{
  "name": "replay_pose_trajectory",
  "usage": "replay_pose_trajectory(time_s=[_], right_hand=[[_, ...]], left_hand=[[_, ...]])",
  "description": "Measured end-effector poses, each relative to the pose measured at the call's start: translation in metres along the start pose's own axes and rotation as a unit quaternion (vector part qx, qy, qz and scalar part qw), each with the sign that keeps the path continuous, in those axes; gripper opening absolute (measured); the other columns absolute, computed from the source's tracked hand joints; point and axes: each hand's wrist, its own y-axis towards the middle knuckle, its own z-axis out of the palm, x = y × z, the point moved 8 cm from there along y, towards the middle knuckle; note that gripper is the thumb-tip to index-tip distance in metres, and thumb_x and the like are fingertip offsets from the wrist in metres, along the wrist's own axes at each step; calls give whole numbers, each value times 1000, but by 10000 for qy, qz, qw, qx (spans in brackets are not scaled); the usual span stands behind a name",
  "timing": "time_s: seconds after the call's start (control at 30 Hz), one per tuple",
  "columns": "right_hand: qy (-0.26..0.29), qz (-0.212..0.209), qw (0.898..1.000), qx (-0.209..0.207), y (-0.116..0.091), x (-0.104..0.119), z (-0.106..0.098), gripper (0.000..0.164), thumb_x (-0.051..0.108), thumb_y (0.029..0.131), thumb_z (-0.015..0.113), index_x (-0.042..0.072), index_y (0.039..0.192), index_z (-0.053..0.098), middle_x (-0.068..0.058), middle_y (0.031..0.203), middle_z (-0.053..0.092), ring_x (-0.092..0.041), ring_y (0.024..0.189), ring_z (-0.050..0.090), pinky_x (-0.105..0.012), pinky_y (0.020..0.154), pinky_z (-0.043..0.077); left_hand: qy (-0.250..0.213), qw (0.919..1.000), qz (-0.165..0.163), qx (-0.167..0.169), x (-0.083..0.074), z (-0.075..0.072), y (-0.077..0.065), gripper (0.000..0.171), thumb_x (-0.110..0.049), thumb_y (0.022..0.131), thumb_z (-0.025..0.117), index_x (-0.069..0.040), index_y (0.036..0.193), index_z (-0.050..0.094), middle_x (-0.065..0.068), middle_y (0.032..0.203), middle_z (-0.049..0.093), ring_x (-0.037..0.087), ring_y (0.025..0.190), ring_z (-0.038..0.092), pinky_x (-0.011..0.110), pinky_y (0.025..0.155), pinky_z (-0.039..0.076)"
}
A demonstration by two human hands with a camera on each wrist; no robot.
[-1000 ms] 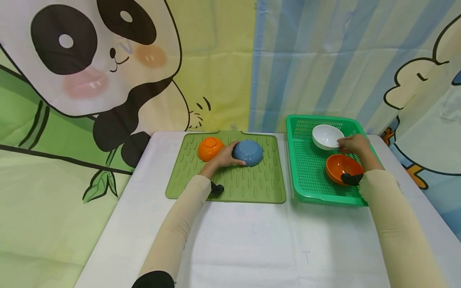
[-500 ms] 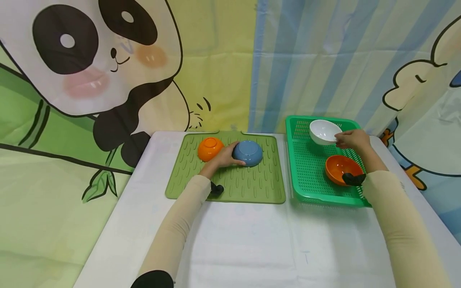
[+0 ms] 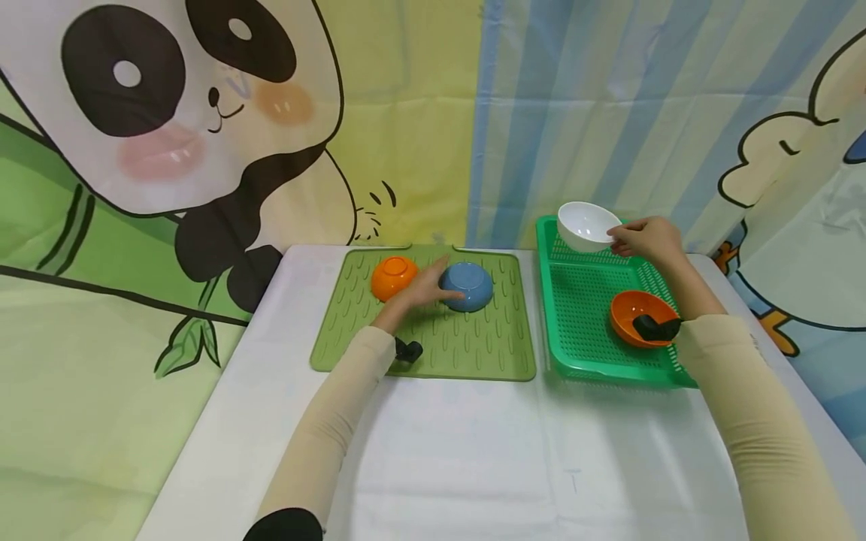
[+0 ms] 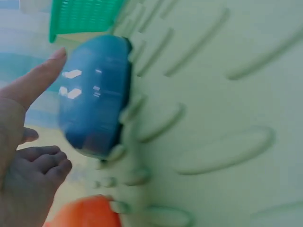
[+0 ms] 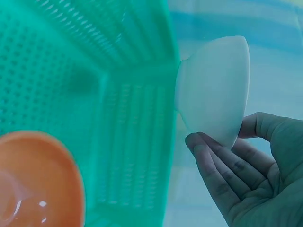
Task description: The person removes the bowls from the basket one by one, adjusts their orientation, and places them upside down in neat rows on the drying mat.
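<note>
My right hand (image 3: 651,239) pinches the rim of a white bowl (image 3: 585,227), held upright above the back of the green basket (image 3: 556,330). In the right wrist view the thumb and fingers grip the white bowl (image 5: 215,90) from one side. An upside-down blue bowl (image 3: 468,286) sits on the green mat (image 3: 473,353). Beside it my left hand (image 3: 422,287) has its thumb and fingers spread. The left wrist view shows a gap between the fingers and the blue bowl (image 4: 94,99). Left of that hand, an orange bowl (image 3: 394,278) lies upside down on the mat.
Inside the basket an orange-red bowl (image 3: 636,314) stands upright, partly behind the black camera mount at my right wrist. A white cloth covers the table (image 3: 460,451). Close behind it hangs a printed curtain (image 3: 419,135).
My right hand has lifted the white bowl out of the basket, up and to the left. My left hand has loosened from the blue bowl, its fingers spreading. The blue bowl stays in place.
</note>
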Motion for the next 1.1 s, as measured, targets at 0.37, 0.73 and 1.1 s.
replay_pose_trajectory(time_s=[0.37,0.73,1.1], right_hand=[[-95,-494,9984,258,-18,61,20,46,30,90,59,-8,116,60,-12,85,70,-2,62,64,-23,60,55],[-670,-1069,9912,400,-43,106,42,29,24,91,59,0,104,69,-15,85,70,-9,64,65,-22,58,53],[-804,-1157,9878,661,-63,122,63,22,19,89,59,6,100,72,-12,86,70,-15,69,66,-26,58,54]], left_hand=[[1577,9052,2409,-3126,-80,-54,-41,54,-22,80,74,-4,127,54,12,125,56,24,116,52,32,96,43],[2440,7844,4197,-3862,-142,-49,-76,86,-30,67,84,6,133,41,23,132,45,26,126,41,30,100,39],[2478,7622,4569,-3858,-152,-38,-80,89,-30,64,85,7,131,39,25,134,40,29,130,35,32,102,37]])
